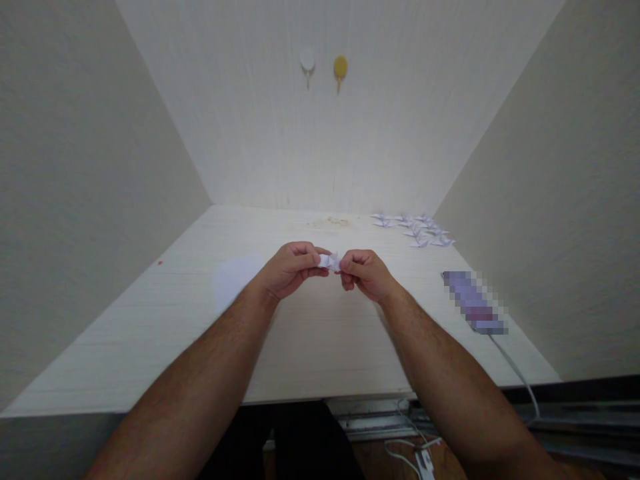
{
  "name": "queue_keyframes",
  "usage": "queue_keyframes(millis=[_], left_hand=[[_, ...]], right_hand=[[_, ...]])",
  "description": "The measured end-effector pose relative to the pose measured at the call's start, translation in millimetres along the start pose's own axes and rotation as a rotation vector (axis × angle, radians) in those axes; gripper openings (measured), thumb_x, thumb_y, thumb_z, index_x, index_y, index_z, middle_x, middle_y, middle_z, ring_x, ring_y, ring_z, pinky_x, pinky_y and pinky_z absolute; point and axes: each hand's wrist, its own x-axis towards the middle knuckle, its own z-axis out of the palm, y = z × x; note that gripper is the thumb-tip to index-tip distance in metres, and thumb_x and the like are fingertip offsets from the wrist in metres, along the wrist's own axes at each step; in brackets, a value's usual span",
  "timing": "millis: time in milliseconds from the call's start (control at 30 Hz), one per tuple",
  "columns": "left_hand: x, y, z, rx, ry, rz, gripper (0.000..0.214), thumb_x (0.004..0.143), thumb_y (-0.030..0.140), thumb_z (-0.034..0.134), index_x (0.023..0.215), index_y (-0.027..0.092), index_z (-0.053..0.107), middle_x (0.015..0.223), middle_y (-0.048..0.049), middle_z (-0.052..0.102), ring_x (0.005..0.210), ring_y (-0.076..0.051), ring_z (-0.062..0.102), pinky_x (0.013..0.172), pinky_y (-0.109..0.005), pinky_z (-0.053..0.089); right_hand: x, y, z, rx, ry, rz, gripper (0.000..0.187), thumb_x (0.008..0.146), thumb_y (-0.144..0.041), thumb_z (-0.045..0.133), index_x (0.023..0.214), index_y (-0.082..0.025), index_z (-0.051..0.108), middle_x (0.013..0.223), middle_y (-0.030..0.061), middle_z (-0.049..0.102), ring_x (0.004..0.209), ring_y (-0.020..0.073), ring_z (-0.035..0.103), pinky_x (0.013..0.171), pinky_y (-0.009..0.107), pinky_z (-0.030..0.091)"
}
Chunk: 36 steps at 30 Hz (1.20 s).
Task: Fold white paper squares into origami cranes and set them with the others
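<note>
both hands meet over the middle of the desk (150,333), and between them sits a small folded paper piece (331,261), white and crumpled-looking, held clear of the surface. left hand (290,268) is curled shut around the piece's left end, thumb on top pressing it against the fingers. right hand (367,273) pinches the right end, fingertips tucked in tight. the paper runs left to right across the gap, so each hand has its own end and neither is nearer than the other. forearms come in from the near edge and angle inward, wrists about level. far right at the back, a cluster of finished paper cranes (414,230) lies well apart from the hands.
</note>
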Motion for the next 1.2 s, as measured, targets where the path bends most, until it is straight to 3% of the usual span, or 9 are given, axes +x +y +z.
queue_keyframes(millis=[133, 300, 633, 800, 1200], left_hand=[[1.5, -0.8, 4.3, 0.057, 0.067, 0.088, 0.018, 0.061, 0.017, 0.078, 0.058, 0.011, 0.062, 0.085, -0.0091, 0.071, 0.074, -0.016, 0.066, 0.072, -0.032, 0.054], [2.5, -2.0, 5.3, 0.097, 0.106, 0.109, 0.020, 0.061, 0.017, 0.077, 0.057, 0.012, 0.058, 0.085, -0.0081, 0.071, 0.073, -0.015, 0.066, 0.067, -0.029, 0.054], [0.6, -1.9, -0.2, 0.029, 0.024, 0.023, 0.022, 0.067, 0.020, 0.076, 0.062, 0.012, 0.057, 0.083, -0.0078, 0.071, 0.065, -0.013, 0.065, 0.058, -0.024, 0.053], [-1.7, -0.5, -0.5, 0.008, -0.048, -0.038, 0.023, 0.071, 0.024, 0.075, 0.066, 0.013, 0.056, 0.086, -0.0080, 0.070, 0.066, -0.015, 0.066, 0.061, -0.031, 0.057], [0.5, -3.5, -2.8, -0.008, -0.033, -0.013, 0.020, 0.069, 0.020, 0.076, 0.065, 0.010, 0.060, 0.089, -0.0092, 0.071, 0.064, -0.015, 0.067, 0.060, -0.029, 0.058]], right_hand=[[3.1, 2.2, 0.7, -0.057, 0.091, -0.074, 0.024, 0.073, -0.038, 0.075, 0.068, -0.017, 0.066, 0.051, -0.0028, 0.060, 0.045, 0.0096, 0.052, 0.048, 0.023, 0.041], [3.7, 1.4, 0.9, -0.065, 0.106, -0.079, 0.023, 0.073, -0.038, 0.074, 0.067, -0.017, 0.066, 0.052, -0.0021, 0.060, 0.046, 0.0104, 0.053, 0.049, 0.024, 0.042], [-1.2, -0.1, 1.0, 0.010, -0.010, -0.020, 0.029, 0.075, -0.045, 0.073, 0.071, -0.017, 0.064, 0.050, -0.0034, 0.058, 0.043, 0.0091, 0.051, 0.048, 0.022, 0.040], [-2.2, -2.2, 0.3, -0.004, -0.016, -0.036, 0.029, 0.076, -0.044, 0.073, 0.070, -0.017, 0.063, 0.049, -0.0038, 0.057, 0.043, 0.0085, 0.049, 0.047, 0.022, 0.038], [-0.4, 0.1, -4.0, 0.000, -0.036, -0.044, 0.027, 0.077, -0.040, 0.073, 0.071, -0.016, 0.064, 0.048, -0.0039, 0.057, 0.041, 0.0080, 0.048, 0.045, 0.021, 0.035]])
